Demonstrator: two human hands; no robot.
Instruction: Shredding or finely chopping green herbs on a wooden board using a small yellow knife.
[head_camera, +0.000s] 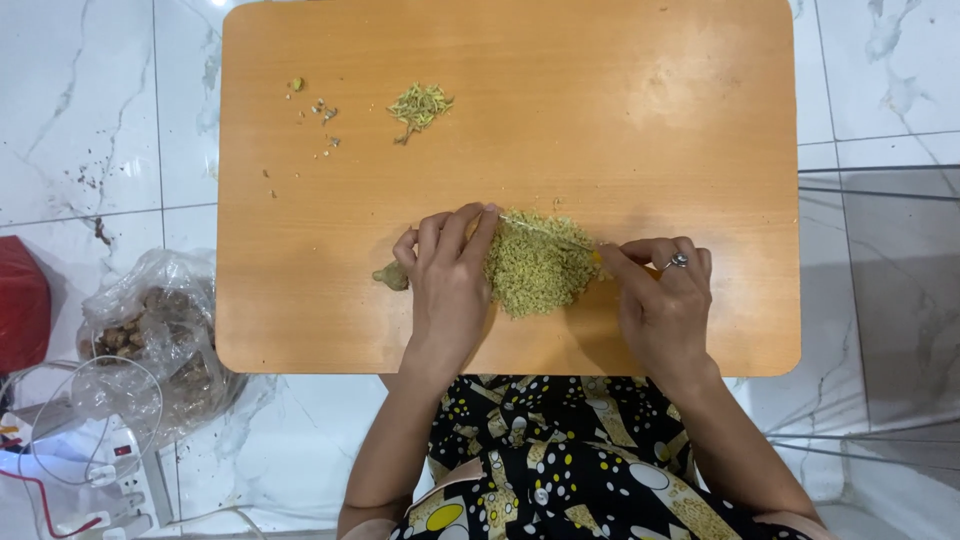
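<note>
A heap of finely chopped yellow-green pieces (535, 265) lies on the orange wooden board (620, 120), near its front edge. My left hand (447, 275) rests palm down on the heap's left side, fingers together along its top. A knobbly root piece (391, 276) sticks out from under that hand at the left. My right hand (662, 295), with a ring on one finger, grips a knife with a yellow handle (597, 256). Its thin blade (545, 232) lies across the top of the heap, pointing left toward my left fingertips.
A small pile of the same shreds (420, 105) and scattered scraps (322, 112) lie at the board's far left. On the white marble floor at the left sit a plastic bag of brown roots (150, 330), a red object (20, 305) and a white power strip (125, 480).
</note>
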